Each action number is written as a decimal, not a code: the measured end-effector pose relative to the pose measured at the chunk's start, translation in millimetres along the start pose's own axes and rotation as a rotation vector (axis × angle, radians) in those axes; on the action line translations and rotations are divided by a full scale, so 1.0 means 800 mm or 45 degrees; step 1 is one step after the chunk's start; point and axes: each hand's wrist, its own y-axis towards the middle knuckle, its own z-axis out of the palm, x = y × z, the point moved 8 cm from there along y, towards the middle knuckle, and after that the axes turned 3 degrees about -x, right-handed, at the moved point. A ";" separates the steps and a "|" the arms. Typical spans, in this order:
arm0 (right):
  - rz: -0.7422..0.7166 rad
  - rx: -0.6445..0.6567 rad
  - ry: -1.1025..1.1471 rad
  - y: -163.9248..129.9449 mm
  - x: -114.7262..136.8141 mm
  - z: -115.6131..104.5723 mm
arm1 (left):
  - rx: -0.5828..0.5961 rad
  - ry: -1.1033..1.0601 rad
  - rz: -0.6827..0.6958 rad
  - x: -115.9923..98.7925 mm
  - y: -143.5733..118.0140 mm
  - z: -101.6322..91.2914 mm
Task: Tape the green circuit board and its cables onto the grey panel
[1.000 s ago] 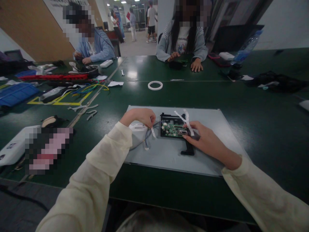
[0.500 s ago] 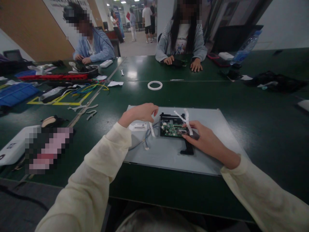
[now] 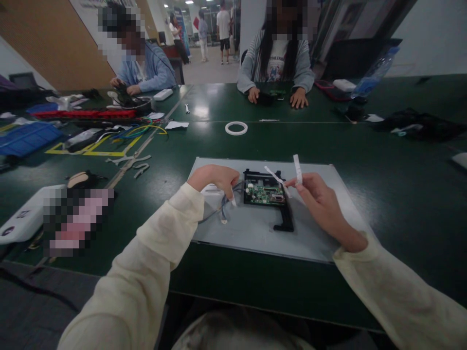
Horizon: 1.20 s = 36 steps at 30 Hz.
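A green circuit board (image 3: 260, 193) sits in a black plastic frame (image 3: 288, 218) on a flat grey panel (image 3: 233, 238). My left hand (image 3: 221, 179) is closed and bent downward at the board's left, fingertips at a white tape strip (image 3: 234, 200) beside the grey cables (image 3: 223, 211). Whatever its fingers grip is hidden. My right hand (image 3: 319, 197) is raised off the panel, right of the board, pinching a strip of white tape (image 3: 297, 167) that points upward. Another white strip (image 3: 273, 173) slants across the frame's upper right, close to my right fingertips.
A roll of white tape (image 3: 236, 128) lies beyond the panel. Left are tape scraps (image 3: 133, 161), a white device (image 3: 31, 214), a blue tray (image 3: 27, 138) and coloured wires (image 3: 142, 129). Two people sit across the green table (image 3: 204, 141); a bottle (image 3: 375, 73) stands far right.
My right hand has lifted away from the board to the right, with a tape strip upright in its fingers. My left hand has lowered and curled onto the strip by the cables.
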 end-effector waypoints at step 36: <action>0.449 0.623 0.816 -0.033 0.004 0.044 | -1.012 -0.567 0.221 -0.121 -0.068 -0.021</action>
